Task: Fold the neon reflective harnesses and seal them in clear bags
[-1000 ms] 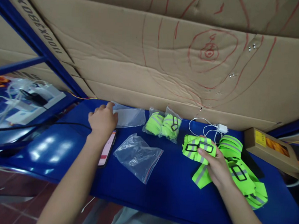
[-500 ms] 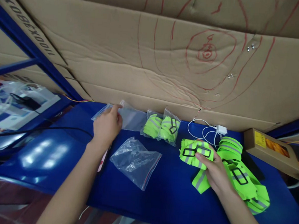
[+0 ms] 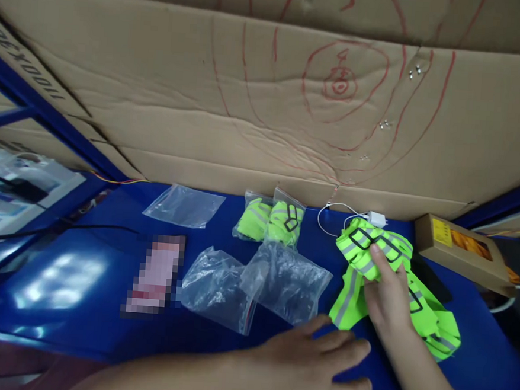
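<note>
My right hand (image 3: pixel 389 293) grips a folded fluorescent green reflective strap bundle (image 3: pixel 367 250) with grey stripes and black buckles, thumb on top. Below and behind it lie more loose reflective straps (image 3: pixel 443 335). My left hand (image 3: pixel 319 365) is at the front edge, palm down, fingers spread with nothing in them. Just beyond its fingers lies a clear zip bag (image 3: pixel 296 281), overlapping a second clear bag (image 3: pixel 218 287). Another flat clear bag (image 3: pixel 185 206) rests at the back left. Two filled bags (image 3: pixel 254 219) (image 3: pixel 285 222) with green straps stand side by side against the cardboard.
A blurred-out pink flat object (image 3: pixel 156 274) lies on the blue table (image 3: pixel 112 333). At the back right are a white charger (image 3: pixel 376 218) with cable and a cardboard box (image 3: pixel 465 254). A power strip (image 3: pixel 59 190) sits far left. A cardboard wall (image 3: pixel 161 81) rises behind.
My left hand has come from the back-left bags to the front right. One clear bag now lies beside the front one. My right hand has shifted the strap bundle over the loose straps.
</note>
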Tool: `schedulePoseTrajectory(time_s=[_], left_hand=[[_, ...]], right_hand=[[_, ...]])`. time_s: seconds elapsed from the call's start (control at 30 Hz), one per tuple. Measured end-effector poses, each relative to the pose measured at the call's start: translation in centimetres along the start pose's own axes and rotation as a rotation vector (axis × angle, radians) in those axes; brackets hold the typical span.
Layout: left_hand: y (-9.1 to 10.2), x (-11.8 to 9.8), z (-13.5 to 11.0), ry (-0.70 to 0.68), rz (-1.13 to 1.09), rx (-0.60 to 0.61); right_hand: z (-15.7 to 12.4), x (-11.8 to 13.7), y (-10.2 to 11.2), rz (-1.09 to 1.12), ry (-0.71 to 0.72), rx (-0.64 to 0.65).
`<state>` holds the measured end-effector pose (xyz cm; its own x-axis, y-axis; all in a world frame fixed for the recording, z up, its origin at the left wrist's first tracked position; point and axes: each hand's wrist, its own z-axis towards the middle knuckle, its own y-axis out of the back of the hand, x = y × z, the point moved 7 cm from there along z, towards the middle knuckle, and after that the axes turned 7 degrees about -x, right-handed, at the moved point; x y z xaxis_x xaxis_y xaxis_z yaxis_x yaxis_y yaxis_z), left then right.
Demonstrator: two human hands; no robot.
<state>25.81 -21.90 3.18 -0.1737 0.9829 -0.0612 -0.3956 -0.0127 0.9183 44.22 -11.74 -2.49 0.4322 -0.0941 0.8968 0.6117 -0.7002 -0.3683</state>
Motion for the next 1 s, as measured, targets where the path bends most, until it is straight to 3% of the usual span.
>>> schedulePoseTrajectory(time_s=[0.13,0.3,0.4,0.57,0.7,0.83,1.0], left_hand=[[0.1,5.4,-0.7,0.215,-0.067,0.146],[-3.7,9.3,-1.2,0.331,-0.155,0.256],[-3.7,10.1,-1.6,0.372,-0.187,0.219],[-0.2,11.7,-2.9,0.603,-0.054,-0.036],[0.4,11.8,-3.4,0.610,0.118,-0.179],[-0.3,11.8,-3.9,0.615,0.222,-0.207],[-0.7,11.7,-4.5,0.670,0.244,-0.147]], right_hand=[[-0.4,0.2,-0.2,-0.007,-0.014,0.018],[-0.2,0.8,-0.1,0.006,0.015,0.037],[-0.1,0.7,0.1,0.007,-0.012,0.037],[-1.1,0.0,-0.8,-0.047,-0.086,0.157],[-2.8,-1.6,-1.9,-0.142,-0.204,0.278],[-3.4,-2.3,-2.4,-0.306,-0.178,0.407],[-3.7,-1.2,-3.1,-0.554,0.002,0.556]])
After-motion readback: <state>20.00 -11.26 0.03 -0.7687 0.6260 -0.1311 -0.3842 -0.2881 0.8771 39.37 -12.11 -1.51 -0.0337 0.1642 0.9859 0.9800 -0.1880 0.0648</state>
